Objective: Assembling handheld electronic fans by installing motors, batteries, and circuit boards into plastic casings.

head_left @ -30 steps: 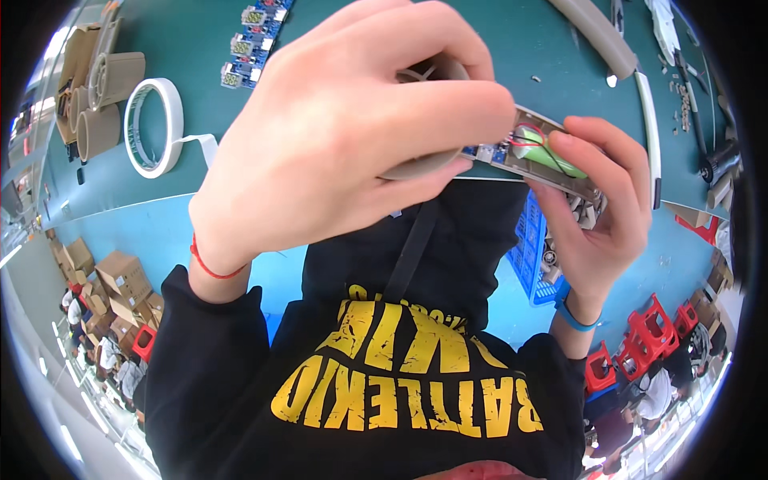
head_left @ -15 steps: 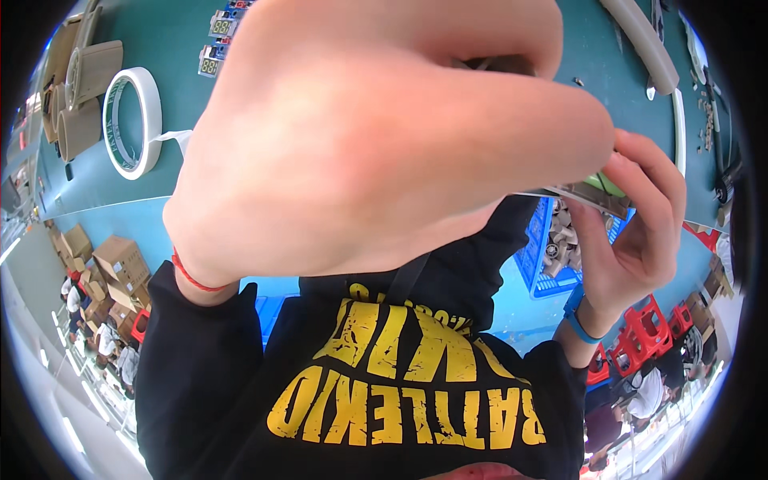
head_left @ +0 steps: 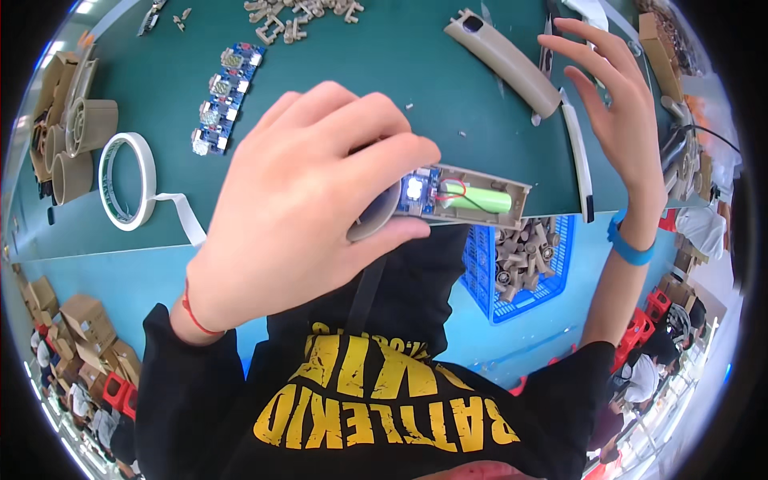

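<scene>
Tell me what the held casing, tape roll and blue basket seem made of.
Casing: probably hard plastic, satin beige, by its thin, stiff-looking walls.
Tape roll: paper or film perhaps, matte white, by its thin strip.
Basket: likely plastic, smooth-looking, by its lattice sides.

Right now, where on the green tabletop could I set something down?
Mostly bare: the middle, between the blue circuit boards and the curved beige tube, beyond the left hand; only tiny bits lie there. Crowded: the right side, around the right hand, and the left edge, with hollow beige cylinders.
</scene>
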`<control>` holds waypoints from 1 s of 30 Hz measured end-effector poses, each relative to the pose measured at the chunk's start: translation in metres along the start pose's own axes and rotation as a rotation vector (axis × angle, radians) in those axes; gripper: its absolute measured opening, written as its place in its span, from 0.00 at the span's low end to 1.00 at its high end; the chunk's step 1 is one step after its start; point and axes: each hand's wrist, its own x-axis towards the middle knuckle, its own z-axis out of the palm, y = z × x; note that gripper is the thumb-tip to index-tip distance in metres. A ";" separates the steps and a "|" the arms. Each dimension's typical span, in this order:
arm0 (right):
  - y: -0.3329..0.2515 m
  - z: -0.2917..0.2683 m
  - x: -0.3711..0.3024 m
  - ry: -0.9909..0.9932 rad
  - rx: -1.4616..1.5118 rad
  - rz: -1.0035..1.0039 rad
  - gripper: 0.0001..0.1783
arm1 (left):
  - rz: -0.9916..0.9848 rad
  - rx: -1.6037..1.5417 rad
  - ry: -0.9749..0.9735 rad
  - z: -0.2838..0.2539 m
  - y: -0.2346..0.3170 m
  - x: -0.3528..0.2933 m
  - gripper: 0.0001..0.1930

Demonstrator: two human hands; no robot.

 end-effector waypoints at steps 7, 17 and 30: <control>0.071 0.023 0.018 0.026 -0.054 -0.051 0.15 | -0.049 -0.083 0.050 0.006 0.004 -0.002 0.22; 0.060 -0.014 0.007 0.600 0.434 -0.125 0.17 | -0.066 -0.162 0.070 0.010 -0.003 -0.005 0.23; -0.141 0.007 0.002 0.795 2.006 0.176 0.28 | -0.094 -0.191 0.130 0.018 -0.004 -0.005 0.26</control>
